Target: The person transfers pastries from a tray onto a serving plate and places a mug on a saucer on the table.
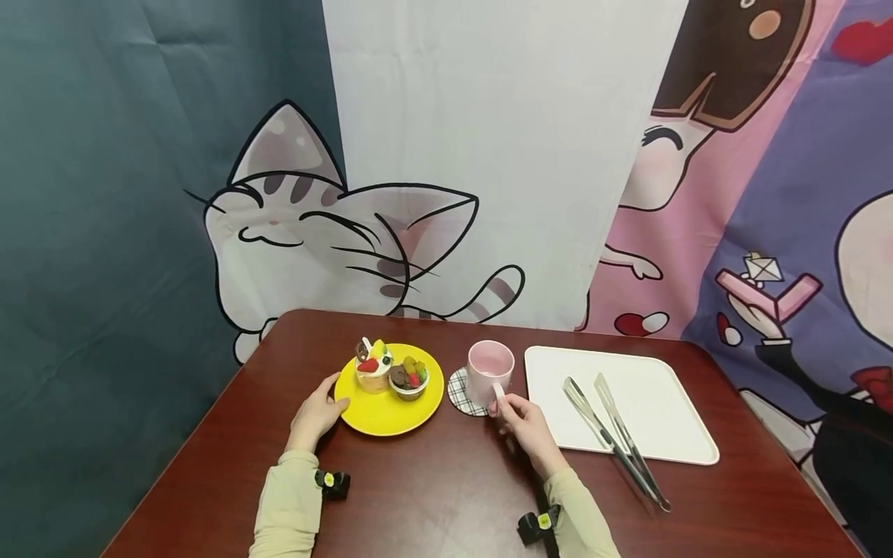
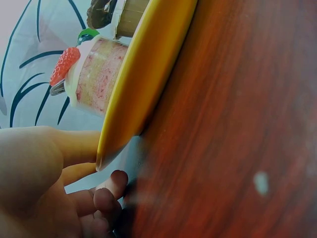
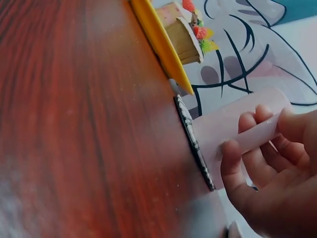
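At the left, my left hand point(image 1: 315, 415) pinches the rim of a yellow plate point(image 1: 380, 417), the thumb on the upper side and other fingers below the edge in the left wrist view. On that plate are a small cake cup with a strawberry point(image 1: 374, 378) and a dark fruit-topped tart point(image 1: 408, 381). My right hand point(image 1: 532, 435) holds the handle of a pink mug point(image 1: 481, 381), fingers and thumb curled about it. Upright, the mug stands on a round checked coaster point(image 1: 458, 393), much of which it hides.
Right of the mug lies a white tray point(image 1: 670, 399). Metal tongs point(image 1: 617, 434) rest across it, their joined end sticking out over the near edge onto the brown table point(image 1: 432, 496). A printed curtain point(image 1: 509, 155) hangs behind the table's far edge.
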Demonstrator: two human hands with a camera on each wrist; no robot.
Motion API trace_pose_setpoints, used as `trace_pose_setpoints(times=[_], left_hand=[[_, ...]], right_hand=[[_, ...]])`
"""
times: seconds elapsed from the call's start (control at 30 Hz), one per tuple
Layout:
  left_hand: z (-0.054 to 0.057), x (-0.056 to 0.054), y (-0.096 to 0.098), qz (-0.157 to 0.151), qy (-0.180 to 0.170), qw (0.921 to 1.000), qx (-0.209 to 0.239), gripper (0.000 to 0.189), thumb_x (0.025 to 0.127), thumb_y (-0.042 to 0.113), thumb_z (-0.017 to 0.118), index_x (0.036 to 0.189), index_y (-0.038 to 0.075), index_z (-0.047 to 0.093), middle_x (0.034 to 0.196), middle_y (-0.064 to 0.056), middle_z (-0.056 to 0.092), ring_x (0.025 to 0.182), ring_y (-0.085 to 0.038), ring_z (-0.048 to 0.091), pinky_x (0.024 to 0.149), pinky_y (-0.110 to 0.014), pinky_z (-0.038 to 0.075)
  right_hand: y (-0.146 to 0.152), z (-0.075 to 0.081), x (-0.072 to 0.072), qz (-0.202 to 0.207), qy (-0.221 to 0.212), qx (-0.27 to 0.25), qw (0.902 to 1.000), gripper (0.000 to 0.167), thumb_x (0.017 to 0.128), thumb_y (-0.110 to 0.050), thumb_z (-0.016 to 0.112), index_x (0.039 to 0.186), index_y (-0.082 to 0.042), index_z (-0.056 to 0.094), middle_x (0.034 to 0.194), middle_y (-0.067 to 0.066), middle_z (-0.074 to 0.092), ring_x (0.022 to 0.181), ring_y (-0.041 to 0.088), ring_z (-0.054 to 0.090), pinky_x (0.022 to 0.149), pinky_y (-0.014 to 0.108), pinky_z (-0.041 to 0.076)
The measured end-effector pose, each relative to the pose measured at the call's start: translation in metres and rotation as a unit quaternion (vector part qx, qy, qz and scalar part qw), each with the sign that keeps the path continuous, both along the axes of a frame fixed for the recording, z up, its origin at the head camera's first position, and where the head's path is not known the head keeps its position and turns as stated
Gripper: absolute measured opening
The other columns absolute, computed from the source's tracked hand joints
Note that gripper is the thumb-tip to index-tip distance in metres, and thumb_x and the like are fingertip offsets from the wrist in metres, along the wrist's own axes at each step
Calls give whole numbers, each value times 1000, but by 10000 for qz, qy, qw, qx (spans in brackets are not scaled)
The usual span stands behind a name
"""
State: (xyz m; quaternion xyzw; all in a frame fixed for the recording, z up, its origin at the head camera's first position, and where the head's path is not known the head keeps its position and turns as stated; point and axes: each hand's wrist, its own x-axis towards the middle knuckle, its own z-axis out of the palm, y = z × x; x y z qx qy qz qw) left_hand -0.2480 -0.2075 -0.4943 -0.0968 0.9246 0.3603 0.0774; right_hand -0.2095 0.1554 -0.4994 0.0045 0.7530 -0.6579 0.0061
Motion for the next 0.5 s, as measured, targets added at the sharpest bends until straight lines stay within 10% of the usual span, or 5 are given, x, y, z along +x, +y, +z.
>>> trace_pose_setpoints(times=[0.5], left_hand=[[-8, -1, -2, 37, 18, 9999, 136, 67, 94, 28, 53, 152, 8, 26, 85, -12, 50, 74, -24, 48, 66, -33, 36]], right_hand=[[4, 14, 10, -234, 416, 1386, 9892, 22, 95, -20, 60, 109, -3, 65, 104, 19, 68, 73, 25, 67, 66, 32, 54]])
